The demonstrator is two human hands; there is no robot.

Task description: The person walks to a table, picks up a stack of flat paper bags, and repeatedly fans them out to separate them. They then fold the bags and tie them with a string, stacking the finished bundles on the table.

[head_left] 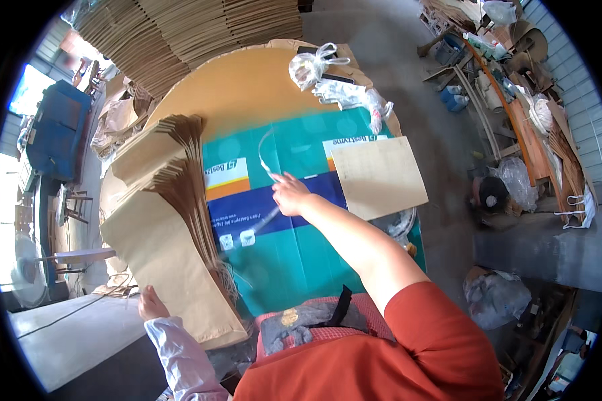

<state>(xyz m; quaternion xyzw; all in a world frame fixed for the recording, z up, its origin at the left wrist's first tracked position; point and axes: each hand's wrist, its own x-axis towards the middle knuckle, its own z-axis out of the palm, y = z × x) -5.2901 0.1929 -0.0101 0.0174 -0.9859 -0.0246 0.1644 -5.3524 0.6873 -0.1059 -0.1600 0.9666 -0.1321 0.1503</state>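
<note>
Brown paper bags (174, 260) lie in a thick, fanned stack on the left of the table. At the stack's lower left edge is my left hand (153, 305), in a pale sleeve, with its fingers curled closed; what they hold is hidden. My right hand (291, 194) is over the middle of the table, its fingers pinched on a thin white string (264, 162). The string curves away from the fingertips over a green and blue printed sheet (281, 260). More loose strings (229, 281) hang at the stack's near right edge.
A flat brown paper piece (379, 177) lies at the right. Behind it are white gloves (348, 97) and a clear plastic bag (312, 65). Tall brown paper stacks (201, 27) stand beyond the table. A fan (30, 267) is at far left; clutter lines the right wall.
</note>
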